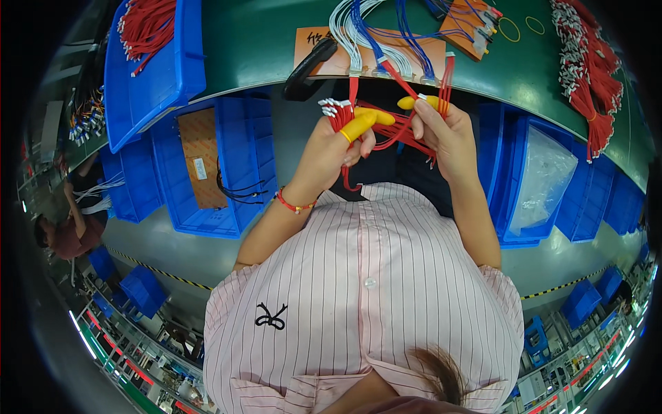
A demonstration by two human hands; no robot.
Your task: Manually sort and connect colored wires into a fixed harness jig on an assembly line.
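My left hand [322, 153] is closed around a bundle of red wires [336, 119] tipped with small white connectors; a yellow finger cot covers its thumb. In my right hand [452, 136], thumb and a yellow-cotted finger pinch a small white connector [426, 101] on red wire. More red wires [394, 128] stretch between both hands and dangle below them. Just beyond the fingers, an orange board [303, 54] at the table's edge carries white wires [343, 29] and blue wires [408, 43], with connectors along its front edge. Several red leads hang from there toward my hands.
A black handle-like object [310, 67] lies over the board's left side. Blue bins [196, 65] stand left and below the green table [255, 41]. Red wire bundles [589, 76] lie at far right, near a second orange block [467, 26] and yellow rubber bands [509, 30]. Another person [72, 234] is at far left.
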